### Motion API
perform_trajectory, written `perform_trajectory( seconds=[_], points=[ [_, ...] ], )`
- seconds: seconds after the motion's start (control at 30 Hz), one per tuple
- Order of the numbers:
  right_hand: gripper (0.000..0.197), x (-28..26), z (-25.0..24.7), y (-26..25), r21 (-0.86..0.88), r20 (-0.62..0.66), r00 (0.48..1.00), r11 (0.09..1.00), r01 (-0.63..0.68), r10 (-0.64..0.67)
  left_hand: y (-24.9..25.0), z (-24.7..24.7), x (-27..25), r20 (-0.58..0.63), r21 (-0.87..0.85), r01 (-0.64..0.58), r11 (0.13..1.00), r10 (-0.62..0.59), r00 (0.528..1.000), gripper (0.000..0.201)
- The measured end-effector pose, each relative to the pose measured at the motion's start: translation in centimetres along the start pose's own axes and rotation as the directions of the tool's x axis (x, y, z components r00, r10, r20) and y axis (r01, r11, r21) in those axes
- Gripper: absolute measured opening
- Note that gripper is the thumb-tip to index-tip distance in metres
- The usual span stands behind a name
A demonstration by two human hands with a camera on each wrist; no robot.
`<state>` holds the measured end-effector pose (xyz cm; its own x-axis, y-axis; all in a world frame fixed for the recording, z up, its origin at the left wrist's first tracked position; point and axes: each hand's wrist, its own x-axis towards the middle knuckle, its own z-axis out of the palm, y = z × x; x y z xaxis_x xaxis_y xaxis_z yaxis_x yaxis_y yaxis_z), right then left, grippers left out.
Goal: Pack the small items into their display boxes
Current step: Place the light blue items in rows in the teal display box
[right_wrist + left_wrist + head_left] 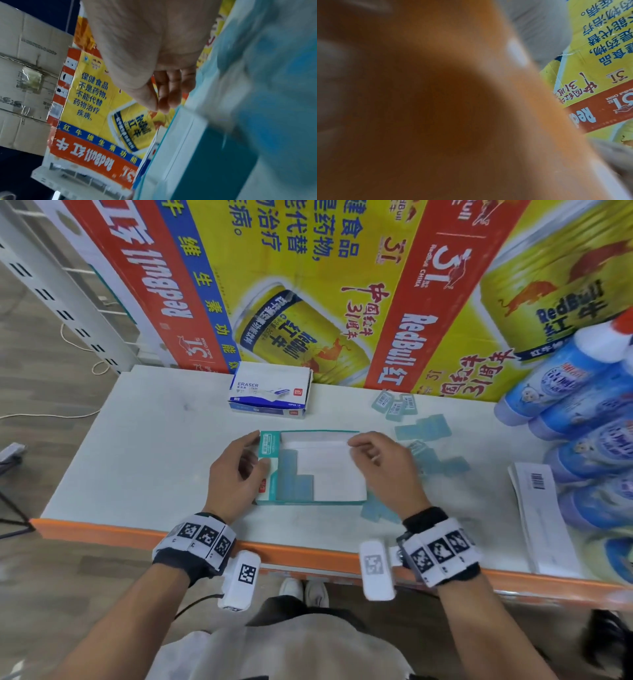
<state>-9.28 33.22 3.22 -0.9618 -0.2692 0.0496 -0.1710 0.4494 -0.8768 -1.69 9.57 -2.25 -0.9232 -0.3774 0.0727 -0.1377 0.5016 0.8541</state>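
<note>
Your left hand sits against the left end of the teal display box, which lies open at the middle of the counter. The thumb is on the box's left flap and the fingers curl round that end, so you grip the box there. Your left wrist view is filled with blurred skin and confirms nothing further.

Your right hand is over the right side of the same box. Its thumb and forefinger meet at the white far wall near the back right corner; the other fingers are curled under. Whether they pinch the wall or a small item, I cannot tell. In the right wrist view the fingers hang just above the box's white inner edge.

Inside the box, several pale blue packets lie flat in the left part, stepped in rows; the right part shows bare white floor.

More loose blue packets lie scattered on the counter right of the box, some label-up towards the back. A few lie at the box's front right corner.

A closed eraser box stands behind, against the yellow and red cartons. Blue bottles lie stacked at the right.
</note>
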Motion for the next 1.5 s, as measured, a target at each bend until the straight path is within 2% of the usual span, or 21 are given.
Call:
perform_trajectory(
  seconds=[0.07,0.17,0.27,0.37,0.6,0.73,0.83,0.9,0.97,1.03,1.1,1.2,1.33,1.5],
  points=[
    [0.013,0.3,-2.6,1.3,-0.129,0.007,1.0,0.992,-0.008,0.009,0.2,0.1,-0.1,-0.02,-0.015,0.008,1.0,-0.008,1.0,0.048],
    [0.025,0.2,-5.5,3.3,-0.322,0.211,0.972,0.946,-0.028,0.101,0.3,0.2,-0.2,-0.041,-0.029,0.023,0.999,-0.024,0.999,0.044],
    [0.04,-0.2,-6.5,4.6,-0.409,0.393,0.907,0.912,0.025,0.151,0.3,0.3,-0.3,-0.037,0.002,-0.003,1.0,0.003,0.999,0.043],
    [0.039,-0.3,-6.6,4.9,-0.444,0.426,0.893,0.894,0.066,0.146,0.1,0.3,-0.2,-0.012,0.045,-0.01,0.999,0.01,1.0,0.045],
    [0.016,-0.6,-6.7,4.9,-0.486,0.41,0.898,0.871,0.067,0.16,0.2,0.0,-0.3,0.024,0.058,0.012,0.998,-0.014,1.0,0.049],
    [0.019,-1.2,-6.7,5.0,-0.465,0.379,0.916,0.883,0.062,0.135,0.1,-0.2,-0.2,0.078,0.032,0.008,0.999,-0.011,0.997,0.058],
    [0.019,-1.6,-6.5,4.8,-0.464,0.345,0.924,0.886,0.016,0.164,0.3,-0.4,-0.2,0.106,0.031,0.009,0.999,-0.012,0.994,0.063],
    [0.019,-1.8,-6.3,4.4,-0.49,0.298,0.939,0.872,-0.001,0.169,0.4,-0.6,-0.1,0.124,0.018,0.007,1.0,-0.009,0.992,0.067],
    [0.014,-1.9,-5.9,3.4,-0.458,0.196,0.972,0.888,-0.028,0.131,0.5,-0.8,0.0,0.151,-0.004,-0.011,1.0,0.012,0.989,0.072],
    [0.011,-2.0,-5.0,1.8,-0.341,0.078,0.995,0.939,-0.038,0.068,0.4,-0.9,0.1,0.182,-0.018,-0.035,0.999,0.038,0.983,0.075],
    [0.014,-1.9,-3.4,0.0,-0.232,0.035,0.999,0.973,-0.015,0.023,0.2,-0.9,0.2,0.206,-0.03,-0.05,0.998,0.055,0.977,0.075],
    [0.01,-1.3,-0.2,-1.9,-0.154,0.058,0.998,0.988,-0.011,0.02,0.1,-0.9,0.3,0.215,-0.042,-0.065,0.997,0.072,0.974,0.073],
    [0.008,0.3,3.7,-2.7,-0.105,0.076,0.993,0.991,-0.081,0.09,0.0,-0.9,0.3,0.202,-0.017,-0.076,0.997,0.078,0.976,0.073],
    [0.01,1.8,5.7,-2.2,-0.103,0.118,0.985,0.988,-0.118,0.13,-0.2,-0.7,0.4,0.191,0.006,-0.097,0.995,0.094,0.977,0.073]
  ],
)
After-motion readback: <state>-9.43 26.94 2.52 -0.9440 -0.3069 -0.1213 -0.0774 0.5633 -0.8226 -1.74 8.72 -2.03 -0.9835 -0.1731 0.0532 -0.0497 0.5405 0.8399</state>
